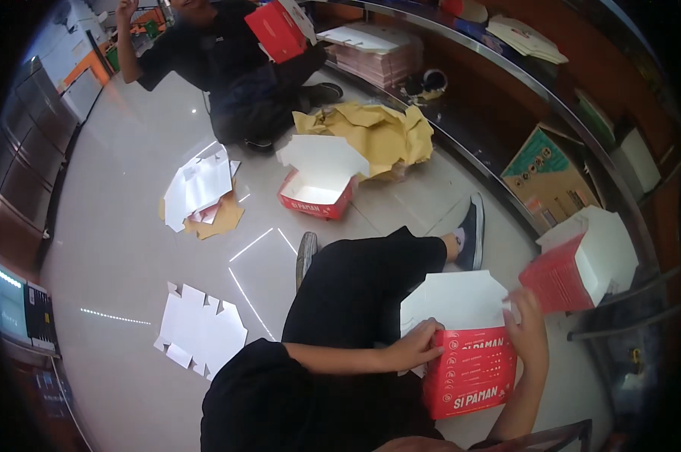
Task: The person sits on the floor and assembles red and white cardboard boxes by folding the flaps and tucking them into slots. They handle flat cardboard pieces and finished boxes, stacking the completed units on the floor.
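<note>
Close in front of me is a stack of nested red cardboard food boxes (pixel 472 388), several rims showing one above another. The top box's white lid (pixel 453 297) stands up at the far side. My left hand (pixel 416 348) is closed on the stack's upper left edge, thumb against the red front. At the right edge my right hand (pixel 527 324) grips the top box, its fingers by the lid's corner and its thumb at the red side. Another red and white box (pixel 559 275) lies tilted to the right of that hand. A flat white die-cut box sheet (pixel 205 331) rests on the floor to my left.
Ahead stand an open red box (pixel 314 200), crumpled brown paper (pixel 385 139) and a pile of flat white sheets (pixel 201 184). A seated person (pixel 238 71) holds a red box (pixel 278 32). Metal-edged shelving (pixel 498 68) with flat stacks and a carton (pixel 551 177) lines the right.
</note>
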Action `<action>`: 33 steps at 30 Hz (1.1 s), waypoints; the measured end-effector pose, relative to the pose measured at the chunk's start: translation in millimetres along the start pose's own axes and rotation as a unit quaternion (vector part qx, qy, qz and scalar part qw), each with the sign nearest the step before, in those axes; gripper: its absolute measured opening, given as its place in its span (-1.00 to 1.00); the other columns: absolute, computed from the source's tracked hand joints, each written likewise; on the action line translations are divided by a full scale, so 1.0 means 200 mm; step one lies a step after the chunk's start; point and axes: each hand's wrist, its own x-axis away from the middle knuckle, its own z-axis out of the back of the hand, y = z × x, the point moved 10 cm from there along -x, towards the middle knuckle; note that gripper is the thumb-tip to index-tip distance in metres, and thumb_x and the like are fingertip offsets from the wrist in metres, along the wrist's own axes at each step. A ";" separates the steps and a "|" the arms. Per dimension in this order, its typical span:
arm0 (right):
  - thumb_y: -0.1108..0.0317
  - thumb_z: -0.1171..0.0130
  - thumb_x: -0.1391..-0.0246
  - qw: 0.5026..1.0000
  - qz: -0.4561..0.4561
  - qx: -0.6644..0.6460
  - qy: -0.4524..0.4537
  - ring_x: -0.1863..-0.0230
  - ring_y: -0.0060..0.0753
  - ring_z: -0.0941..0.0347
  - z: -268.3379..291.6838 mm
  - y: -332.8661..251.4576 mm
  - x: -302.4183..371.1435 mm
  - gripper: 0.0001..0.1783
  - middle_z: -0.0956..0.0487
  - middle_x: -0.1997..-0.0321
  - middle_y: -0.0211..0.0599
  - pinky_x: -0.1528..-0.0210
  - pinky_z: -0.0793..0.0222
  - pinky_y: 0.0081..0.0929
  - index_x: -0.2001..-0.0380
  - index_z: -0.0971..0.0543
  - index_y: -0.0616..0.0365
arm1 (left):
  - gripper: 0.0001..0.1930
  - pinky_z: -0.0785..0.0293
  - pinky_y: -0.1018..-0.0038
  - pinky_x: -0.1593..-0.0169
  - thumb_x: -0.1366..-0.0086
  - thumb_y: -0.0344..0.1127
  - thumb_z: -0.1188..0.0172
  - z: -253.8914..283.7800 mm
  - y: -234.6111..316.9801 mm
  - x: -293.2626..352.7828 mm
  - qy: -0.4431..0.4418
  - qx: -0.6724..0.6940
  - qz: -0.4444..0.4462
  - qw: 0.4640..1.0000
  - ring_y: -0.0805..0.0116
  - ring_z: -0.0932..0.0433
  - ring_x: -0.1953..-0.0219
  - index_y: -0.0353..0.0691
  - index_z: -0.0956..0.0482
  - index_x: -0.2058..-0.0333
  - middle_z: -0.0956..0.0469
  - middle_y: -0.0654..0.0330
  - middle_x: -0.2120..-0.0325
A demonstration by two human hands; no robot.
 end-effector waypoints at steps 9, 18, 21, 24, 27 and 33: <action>0.55 -0.02 0.17 0.975 0.076 -0.195 0.076 0.23 -0.17 -0.33 -0.43 -0.21 -0.17 -0.83 -0.39 0.34 -0.19 0.13 -0.22 -0.40 0.40 -0.46 0.20 | -0.54 -0.25 0.33 -0.01 0.13 -0.45 -0.12 1.08 0.38 0.10 0.370 -0.363 -0.123 0.846 0.10 -0.34 0.07 -0.28 -0.32 0.15 -0.38 0.00 0.20; 0.57 -0.02 0.21 0.965 0.079 -0.248 0.041 0.24 -0.20 -0.35 -0.52 -0.27 -0.17 -0.82 -0.40 0.36 -0.18 0.16 -0.25 -0.38 0.42 -0.48 0.17 | -0.83 -0.15 0.08 -0.05 0.01 -0.39 -0.14 1.76 -0.07 0.24 0.346 -0.619 -0.014 0.705 0.20 -0.45 0.28 -0.23 -0.46 0.38 -0.47 0.15 0.44; 0.56 -0.03 0.25 0.973 0.139 -0.171 0.075 0.21 -0.17 -0.35 -0.52 -0.24 -0.14 -0.78 -0.42 0.33 -0.19 0.14 -0.26 -0.32 0.41 -0.49 0.14 | -0.93 -0.29 0.18 0.04 -0.07 -0.46 -0.08 1.41 0.28 0.08 0.390 -0.469 -0.159 0.776 0.12 -0.45 0.35 -0.29 -0.44 0.42 -0.43 0.08 0.54; 0.46 -0.03 0.21 0.928 0.321 -0.174 0.072 0.26 -0.22 -0.38 -0.52 -0.45 -0.08 -0.81 -0.46 0.33 -0.25 0.26 -0.28 -0.27 0.41 -0.49 0.08 | -0.87 -0.35 0.37 0.16 -0.13 -0.48 -0.03 1.00 0.50 0.05 0.390 -0.282 -0.247 0.841 0.08 -0.45 0.36 -0.34 -0.43 0.32 -0.44 0.01 0.46; 0.38 -0.04 0.11 0.845 0.489 -0.188 0.111 0.38 -0.26 -0.39 -0.51 -0.68 0.06 -0.88 -0.45 0.46 -0.34 0.34 -0.28 -0.27 0.41 -0.45 0.06 | -0.78 -0.36 0.42 0.25 -0.19 -0.47 0.06 0.73 0.37 -0.06 0.340 -0.171 -0.281 0.881 0.22 -0.46 0.32 -0.35 -0.36 0.17 -0.45 -0.05 0.34; 0.31 -0.05 0.29 0.905 0.397 0.050 0.141 0.35 -0.32 -0.33 -0.19 -0.63 0.15 -0.87 -0.42 0.46 -0.37 0.31 -0.20 -0.20 0.58 -0.41 0.09 | -0.72 -0.36 0.42 0.22 -0.19 -0.43 0.05 0.18 0.21 -0.37 0.005 -0.182 -0.136 0.974 0.22 -0.46 0.32 -0.34 -0.33 0.11 -0.46 -0.02 0.35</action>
